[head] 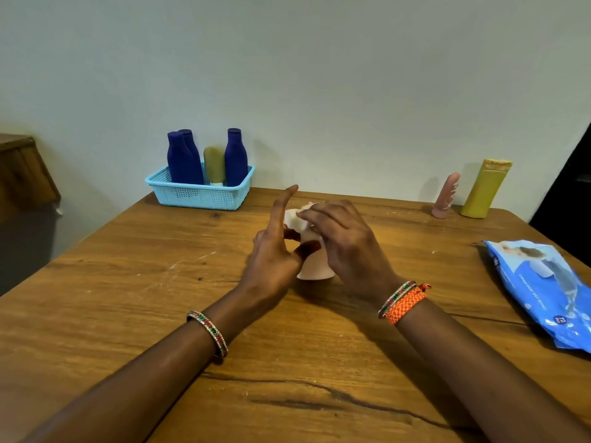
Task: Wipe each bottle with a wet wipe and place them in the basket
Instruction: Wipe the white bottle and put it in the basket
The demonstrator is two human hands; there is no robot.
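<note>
A pale pink bottle [315,268] stands on the wooden table [128,282] at the middle, mostly hidden by my hands. My left hand [275,251] is at its left side, thumb on the bottle and index finger pointing up. My right hand [345,241] grips a white wet wipe [295,219] over the bottle's top. The light blue basket [198,195] at the back left holds three dark blue bottles [236,158] and an olive tube [214,164].
A pink bottle [446,196] and a yellow bottle [486,190] stand by the wall at the back right. A blue wet-wipe pack [543,289] lies at the table's right edge. A brown cabinet [22,174] is off to the left.
</note>
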